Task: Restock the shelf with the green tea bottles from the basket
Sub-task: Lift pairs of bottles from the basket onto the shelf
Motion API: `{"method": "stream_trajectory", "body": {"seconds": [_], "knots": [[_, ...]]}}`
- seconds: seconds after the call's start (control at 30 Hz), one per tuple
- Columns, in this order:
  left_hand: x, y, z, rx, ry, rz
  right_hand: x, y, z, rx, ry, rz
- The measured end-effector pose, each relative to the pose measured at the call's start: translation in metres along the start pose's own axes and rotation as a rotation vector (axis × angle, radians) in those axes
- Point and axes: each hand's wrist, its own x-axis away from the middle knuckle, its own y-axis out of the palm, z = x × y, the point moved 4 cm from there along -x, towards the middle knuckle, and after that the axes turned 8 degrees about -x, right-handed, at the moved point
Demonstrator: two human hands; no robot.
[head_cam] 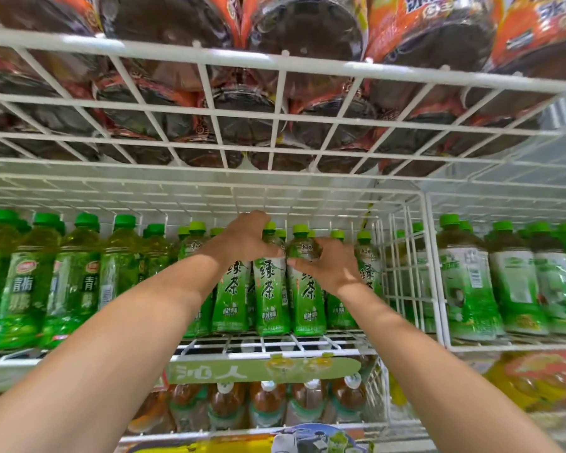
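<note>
A white wire shelf [242, 349] runs across the view, and above it an upper wire rack [209, 57] carries large dark-tea bottles [307, 27] with orange labels, seen from below. On the shelf's left stretch stand rows of plum tea bottles [23, 289] with green caps; to the right, past a wire divider [402, 256], is another group of green-labelled bottles [464, 282]. Below the shelf, a lower tier holds brown tea bottles [265, 403] with white caps, and a green tag [262, 369] hangs on the shelf's front edge. Both bare forearms reach up to the middle section, where the green tea bottles stand upright in tight rows. The left hand [245, 238] has its grip clamped round the shoulder of one front bottle [272, 289], fingers curled over the top beside its green cap [269, 226]. The right hand [327, 263] has its grip clamped on the neighbouring front bottle [307, 295], thumb across the near side below its cap [300, 228]. The two held bottles touch side by side, bases down at the shelf wires.
</note>
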Motion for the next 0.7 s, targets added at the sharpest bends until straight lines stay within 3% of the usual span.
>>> {"method": "stream_trajectory", "body": {"seconds": [0.33, 0.7], "knots": [[-0.006, 0.001, -0.004, -0.001, 0.052, -0.12, 0.003, 0.002, -0.002, 0.033, 0.018, 0.053], [0.001, 0.002, 0.004, -0.222, 0.12, -0.11, -0.006, -0.002, 0.001, 0.033, 0.107, -0.088]]}}
